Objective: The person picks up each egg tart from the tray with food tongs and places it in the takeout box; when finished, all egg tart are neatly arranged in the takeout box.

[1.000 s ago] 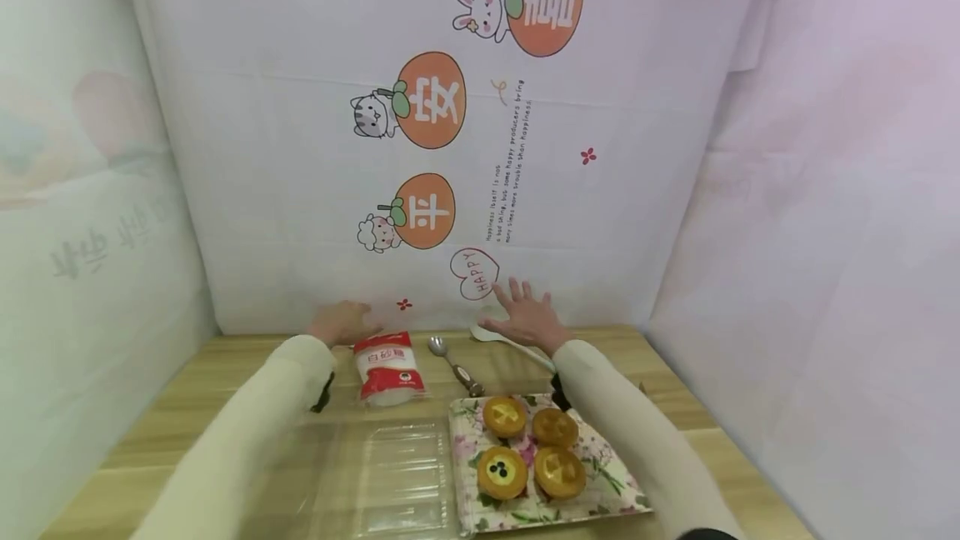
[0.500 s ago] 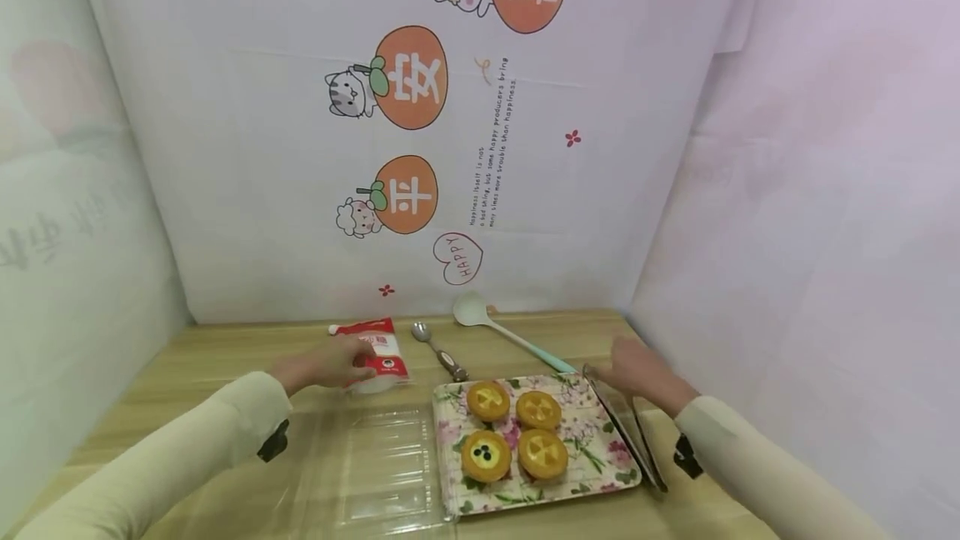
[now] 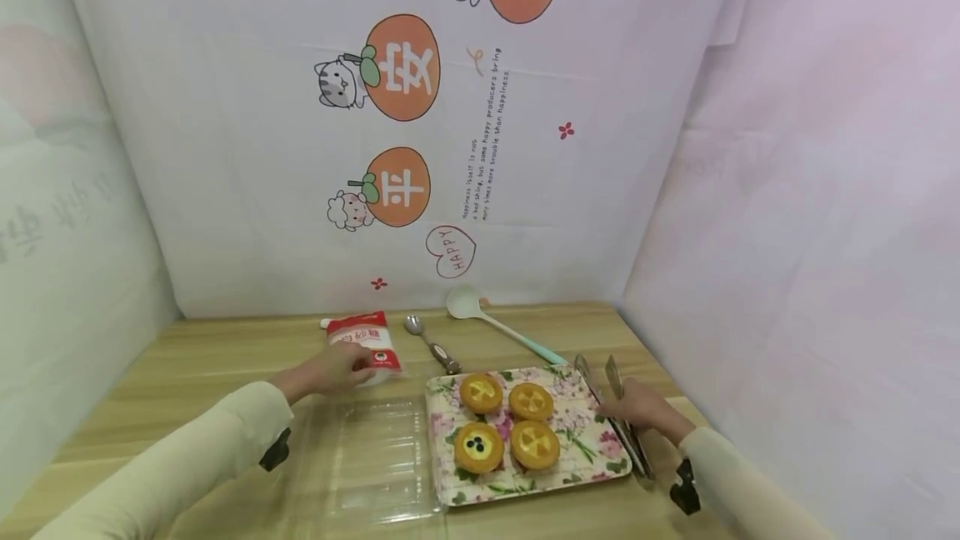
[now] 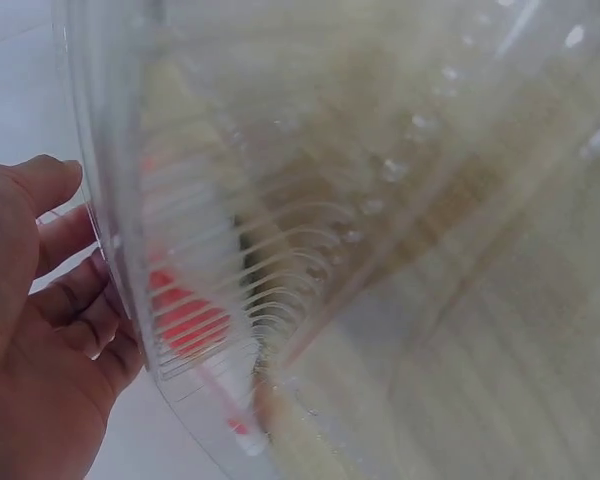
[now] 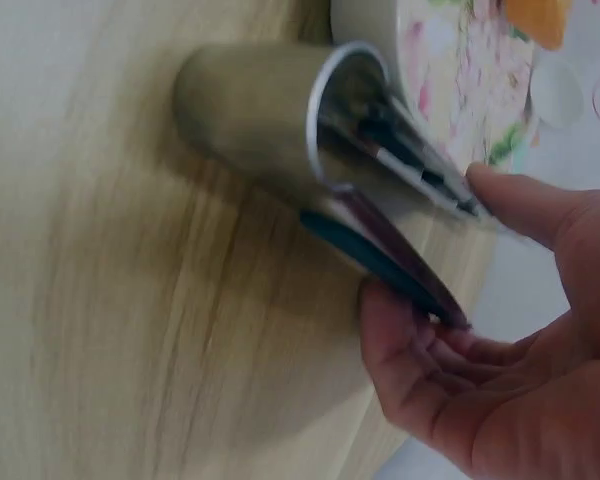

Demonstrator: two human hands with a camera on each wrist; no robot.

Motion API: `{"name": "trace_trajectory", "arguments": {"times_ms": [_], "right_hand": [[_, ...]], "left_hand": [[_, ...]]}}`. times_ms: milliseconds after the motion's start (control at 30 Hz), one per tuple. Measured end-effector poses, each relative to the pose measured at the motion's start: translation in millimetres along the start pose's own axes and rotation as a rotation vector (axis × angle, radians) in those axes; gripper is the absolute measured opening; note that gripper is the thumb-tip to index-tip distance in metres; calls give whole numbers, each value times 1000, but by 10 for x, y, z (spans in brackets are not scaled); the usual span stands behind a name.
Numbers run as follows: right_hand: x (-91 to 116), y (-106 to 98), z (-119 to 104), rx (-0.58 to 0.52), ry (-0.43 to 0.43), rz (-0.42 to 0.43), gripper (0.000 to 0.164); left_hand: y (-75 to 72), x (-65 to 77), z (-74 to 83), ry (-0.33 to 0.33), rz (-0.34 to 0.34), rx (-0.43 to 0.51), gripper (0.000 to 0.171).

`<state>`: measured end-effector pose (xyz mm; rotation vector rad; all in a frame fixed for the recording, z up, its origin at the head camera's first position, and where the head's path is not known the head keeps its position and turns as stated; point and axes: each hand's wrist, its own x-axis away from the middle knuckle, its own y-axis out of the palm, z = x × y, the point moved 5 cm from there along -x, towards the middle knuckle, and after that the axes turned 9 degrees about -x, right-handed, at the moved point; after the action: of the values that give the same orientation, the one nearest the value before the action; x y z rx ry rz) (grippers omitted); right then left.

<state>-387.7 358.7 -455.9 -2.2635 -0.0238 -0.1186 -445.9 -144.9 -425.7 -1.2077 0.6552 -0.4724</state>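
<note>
My right hand (image 3: 643,407) grips metal tongs (image 5: 260,110) beside the tray's right edge, thumb on one arm and fingers on the other. The arms are spread in a V, and the rounded bend faces the wrist. My left hand (image 3: 337,367) hovers with loosely bent fingers at the lower part of a red and white bag of sugar (image 3: 360,336). In the left wrist view, a clear plastic container (image 4: 430,250) fills much of the frame, its edge overlapping the fingertips, and the bag shows through it.
A flowered tray (image 3: 585,427) carries several egg tarts (image 3: 480,447), one topped with dark berries. Behind it lie a small brown-handled spoon (image 3: 435,347) and a white ladle (image 3: 465,303) with a mint handle. White printed cloth (image 3: 525,190) encloses the wooden table (image 3: 225,357).
Both hands have come back from the rear wall. The right hand has moved to the tray's right side and taken hold of the tongs; the left has drawn back to the sugar bag.
</note>
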Motion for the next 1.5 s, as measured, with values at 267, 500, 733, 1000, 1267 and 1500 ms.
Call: {"name": "trace_trajectory", "arguments": {"times_ms": [267, 500, 733, 1000, 1267, 1500], "right_hand": [[151, -425, -321, 27, -261, -129, 52], [416, -382, -569, 217, -583, -382, 52], [469, -60, -735, 324, -627, -416, 52], [427, 134, -832, 320, -649, -362, 51], [422, 87, -1052, 236, -663, -335, 47], [535, 513, -1906, 336, -829, -334, 51]], "left_hand": [[-28, 100, -36, 20, 131, -15, 10], [-39, 169, -96, 15, 210, 4, 12], [-21, 192, -156, -24, 227, 16, 14], [16, 199, -188, -52, 226, 47, 13], [71, 169, -162, -78, 218, 47, 13], [150, 88, -97, -58, 217, 37, 13]]}}
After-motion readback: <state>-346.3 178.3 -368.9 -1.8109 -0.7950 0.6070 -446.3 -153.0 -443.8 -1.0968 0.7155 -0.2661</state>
